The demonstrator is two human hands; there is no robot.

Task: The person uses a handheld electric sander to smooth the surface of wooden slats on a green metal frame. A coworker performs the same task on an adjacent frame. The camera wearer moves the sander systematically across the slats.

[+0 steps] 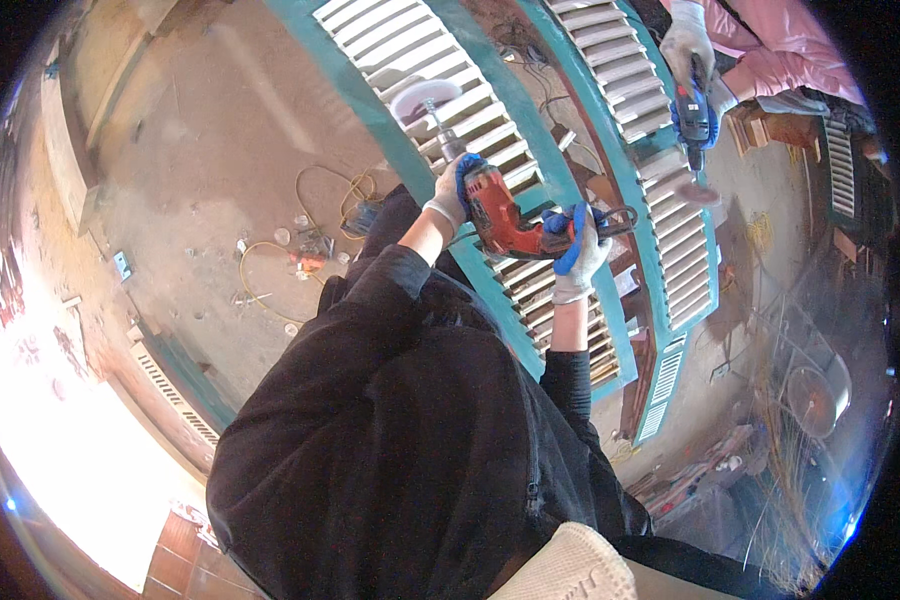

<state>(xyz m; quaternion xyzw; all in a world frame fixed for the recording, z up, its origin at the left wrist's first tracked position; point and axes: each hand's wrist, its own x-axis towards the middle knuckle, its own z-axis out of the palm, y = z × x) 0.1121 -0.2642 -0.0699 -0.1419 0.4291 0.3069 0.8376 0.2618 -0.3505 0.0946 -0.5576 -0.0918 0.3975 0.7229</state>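
My left hand [451, 196], in a white and blue work glove, wraps around the front of a red and black power drill [503, 212]. The rear handle is gripped by my right hand [582, 258], gloved the same way. A pale round sanding disc [425, 102] on a shaft sticks out of the drill's chuck, over the slats of a teal-framed louvered shutter [395, 40]. I cannot tell whether the disc touches the slats. A dark cord leaves the drill beside my right hand.
A second louvered shutter [670, 235] lies to the right. There, a co-worker's gloved hand [687, 45] holds a blue drill [692, 112] with a disc over the slats. A yellow cord [247, 270] and small items lie on the floor at left. A wheel [812, 400] stands at lower right.
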